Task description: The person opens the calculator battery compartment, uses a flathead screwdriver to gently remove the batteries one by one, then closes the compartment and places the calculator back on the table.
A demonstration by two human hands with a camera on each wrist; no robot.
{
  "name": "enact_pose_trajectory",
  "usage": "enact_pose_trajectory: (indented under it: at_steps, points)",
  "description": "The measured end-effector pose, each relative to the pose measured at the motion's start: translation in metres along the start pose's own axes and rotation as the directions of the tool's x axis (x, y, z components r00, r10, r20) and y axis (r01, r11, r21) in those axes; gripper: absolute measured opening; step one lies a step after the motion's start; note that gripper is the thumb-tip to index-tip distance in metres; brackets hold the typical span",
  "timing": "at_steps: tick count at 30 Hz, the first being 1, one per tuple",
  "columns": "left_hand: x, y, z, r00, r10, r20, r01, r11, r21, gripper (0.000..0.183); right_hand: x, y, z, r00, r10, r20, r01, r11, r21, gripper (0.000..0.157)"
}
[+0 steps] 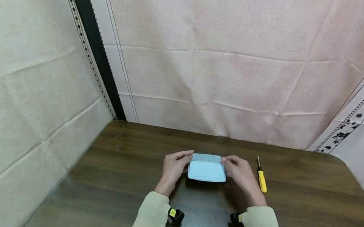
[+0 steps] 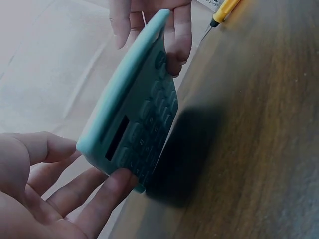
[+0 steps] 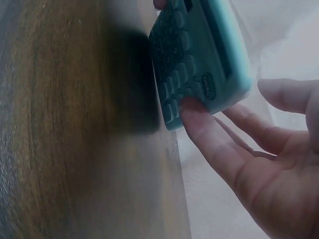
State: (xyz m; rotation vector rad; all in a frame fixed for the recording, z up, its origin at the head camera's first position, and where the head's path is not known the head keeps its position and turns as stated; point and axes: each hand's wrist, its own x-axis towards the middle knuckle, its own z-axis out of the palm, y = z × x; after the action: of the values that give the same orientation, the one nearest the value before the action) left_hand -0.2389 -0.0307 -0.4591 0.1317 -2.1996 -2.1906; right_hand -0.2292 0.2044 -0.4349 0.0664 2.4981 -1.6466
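A light-blue calculator is held over the wooden table, its smooth back showing in the head view. In the left wrist view, the calculator has its keys and narrow dark display turned toward the tabletop, with a shadow below. My left hand grips one short end, a fingertip against the key side. At the opposite end my right hand holds it too; one finger of the right hand presses near the corner keys in the right wrist view.
On the wooden table, a yellow-handled screwdriver lies just right of my right hand, its metal tip pointing away. Pale patterned cloth hangs behind the far table edge, and more cloth hangs along the left.
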Motion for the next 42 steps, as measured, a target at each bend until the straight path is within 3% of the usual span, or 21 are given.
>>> enact_pose_trajectory:
  at_steps: [14, 34, 42]
  points:
    - [0.0003, -0.0025, 0.0009, 0.998, -0.044, 0.041, 0.042, 0.998, 0.048, 0.019, -0.0023, 0.0007, 0.0042, 0.999, 0.011, 0.03, -0.01, 0.999, -0.038, 0.037]
    - [0.0002, -0.0063, -0.0006, 0.988, -0.105, 0.111, 0.077, 0.969, 0.233, 0.039, -0.0007, 0.002, 0.0057, 0.995, 0.052, 0.09, -0.046, 0.996, -0.071, 0.05]
    - [-0.0015, -0.0048, -0.0022, 0.979, -0.133, 0.155, 0.102, 0.976, 0.194, 0.044, -0.0012, 0.0014, 0.0056, 0.994, 0.06, 0.088, -0.052, 0.994, -0.093, 0.052]
